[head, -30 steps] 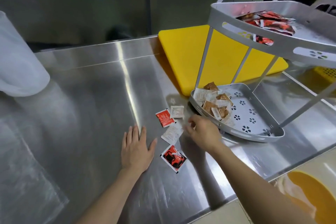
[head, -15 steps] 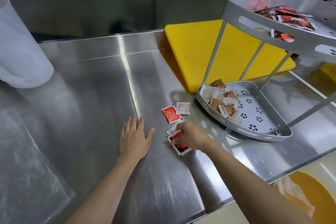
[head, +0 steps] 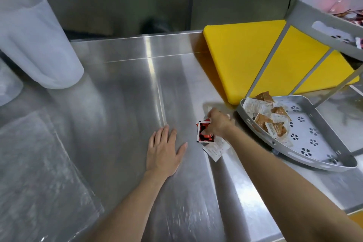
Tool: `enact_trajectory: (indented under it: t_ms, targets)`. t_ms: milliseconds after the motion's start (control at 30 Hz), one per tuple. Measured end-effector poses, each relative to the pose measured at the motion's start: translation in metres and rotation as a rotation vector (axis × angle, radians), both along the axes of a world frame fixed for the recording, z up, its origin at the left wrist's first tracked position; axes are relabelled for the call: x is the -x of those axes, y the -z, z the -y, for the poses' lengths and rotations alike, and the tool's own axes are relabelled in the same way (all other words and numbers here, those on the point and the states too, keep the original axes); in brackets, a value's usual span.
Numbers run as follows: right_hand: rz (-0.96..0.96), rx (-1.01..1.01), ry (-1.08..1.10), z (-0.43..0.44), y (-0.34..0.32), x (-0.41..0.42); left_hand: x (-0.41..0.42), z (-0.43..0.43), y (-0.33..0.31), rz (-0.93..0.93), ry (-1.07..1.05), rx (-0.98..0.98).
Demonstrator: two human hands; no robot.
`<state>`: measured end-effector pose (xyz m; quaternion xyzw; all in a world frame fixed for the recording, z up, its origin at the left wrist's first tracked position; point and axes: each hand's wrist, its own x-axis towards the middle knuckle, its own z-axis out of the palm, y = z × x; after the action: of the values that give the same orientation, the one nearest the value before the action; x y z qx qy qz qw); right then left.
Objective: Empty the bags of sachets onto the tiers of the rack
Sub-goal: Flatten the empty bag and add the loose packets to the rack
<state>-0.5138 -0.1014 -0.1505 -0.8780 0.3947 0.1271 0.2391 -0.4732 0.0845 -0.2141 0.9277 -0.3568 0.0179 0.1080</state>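
Most of the job is looking done — brown and white sachets are lying in the lower tier of the rack, red ones in the upper tier at far right. What is remaining, I judge, is the few strays on the steel counter. The right hand is reaching left of the lower tier, fingers curling onto a red sachet, a white sachet lying just nearer — the left hand is resting flat, fingers spread, holding nothing.
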Motion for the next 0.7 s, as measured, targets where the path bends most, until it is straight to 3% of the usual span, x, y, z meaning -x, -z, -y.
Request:
enact_trajectory:
  t_ms: [100,333,567,700]
  targets:
    - [-0.06,-0.074,0.006,-0.003,-0.007,-0.003,0.0,0.0,0.002,0.008,-0.007,0.009]
    - [0.021,-0.117,-0.189,-0.014,-0.024,0.01,-0.001,0.002,0.004,-0.02,0.0,-0.06]
    - [0.329,-0.104,-0.22,-0.018,-0.103,0.027,0.008,0.028,0.005,-0.093,0.008,-0.149]
    - [0.709,0.026,-0.159,-0.023,-0.171,0.05,0.014,0.04,0.008,-0.072,0.042,-0.128]
